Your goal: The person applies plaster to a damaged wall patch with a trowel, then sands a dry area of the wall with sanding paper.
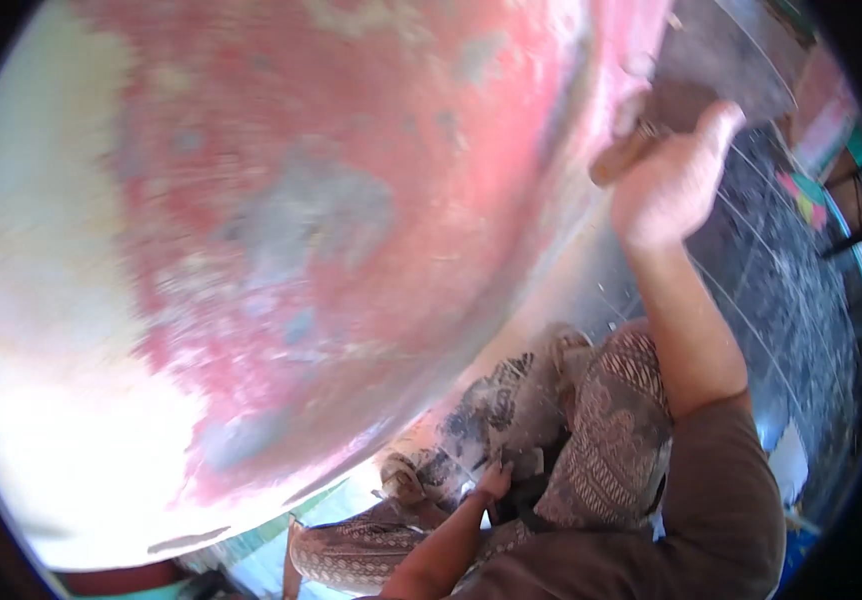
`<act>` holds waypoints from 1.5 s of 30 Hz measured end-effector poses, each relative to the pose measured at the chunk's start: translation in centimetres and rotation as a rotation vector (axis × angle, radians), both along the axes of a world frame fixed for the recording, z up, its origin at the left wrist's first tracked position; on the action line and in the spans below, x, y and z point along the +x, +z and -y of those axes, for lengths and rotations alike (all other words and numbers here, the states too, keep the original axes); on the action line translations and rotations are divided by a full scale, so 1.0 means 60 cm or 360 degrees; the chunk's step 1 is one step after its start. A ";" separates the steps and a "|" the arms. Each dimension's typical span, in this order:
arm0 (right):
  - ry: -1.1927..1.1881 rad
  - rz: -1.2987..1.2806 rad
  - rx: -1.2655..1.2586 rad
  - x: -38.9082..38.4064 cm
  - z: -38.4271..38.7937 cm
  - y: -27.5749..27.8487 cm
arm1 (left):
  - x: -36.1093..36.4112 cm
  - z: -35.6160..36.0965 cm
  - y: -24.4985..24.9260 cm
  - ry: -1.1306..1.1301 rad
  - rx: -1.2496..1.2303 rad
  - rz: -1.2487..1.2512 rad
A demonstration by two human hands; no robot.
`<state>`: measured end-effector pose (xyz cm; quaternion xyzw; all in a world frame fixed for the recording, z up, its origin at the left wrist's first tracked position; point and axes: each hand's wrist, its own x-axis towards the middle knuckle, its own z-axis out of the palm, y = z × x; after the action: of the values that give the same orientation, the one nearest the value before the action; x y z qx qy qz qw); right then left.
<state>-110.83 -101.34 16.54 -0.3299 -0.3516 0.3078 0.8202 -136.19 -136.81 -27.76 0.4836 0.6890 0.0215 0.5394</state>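
Note:
A large curved panel [431, 220] fills the left and middle of the head view. Its surface is worn red with grey patches, and cream-white along the left. At its right edge, my right hand [666, 195] is raised with the thumb out and the fingers curled round a brown piece [619, 158]; blur hides its exact kind. Low in the view, my left hand [494, 482] rests near my lap, closed on a small flat grey piece [526, 462]. What that piece is cannot be made out.
I sit low with bent knees in patterned trousers [606, 430]. Dark, dusty floor tiles [781, 300] spread out at the right. Colourful items [806, 200] lie by the far right edge, and a white object [789, 462] stands behind my right elbow.

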 end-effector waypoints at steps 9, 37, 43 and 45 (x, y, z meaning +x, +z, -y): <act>0.0571 -0.0171 0.0568 0.038 -0.034 -0.083 | -0.009 0.002 -0.094 0.0240 0.0336 0.0059; 0.0132 0.0901 0.0794 -0.083 0.066 0.051 | -0.231 -0.100 0.470 -0.0623 0.0784 -0.0260; 0.0100 0.1278 0.1111 -0.146 0.088 0.126 | -0.240 -0.094 0.439 -0.0613 0.0617 -0.0401; 0.0194 0.1270 0.1063 -0.168 0.093 0.134 | -0.246 -0.083 0.373 -0.0674 0.0929 -0.0425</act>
<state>-120.90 -106.92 24.60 -0.1209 -0.7344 0.0763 0.6635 -150.96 -131.80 -5.36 0.7471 0.6028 0.0417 0.2769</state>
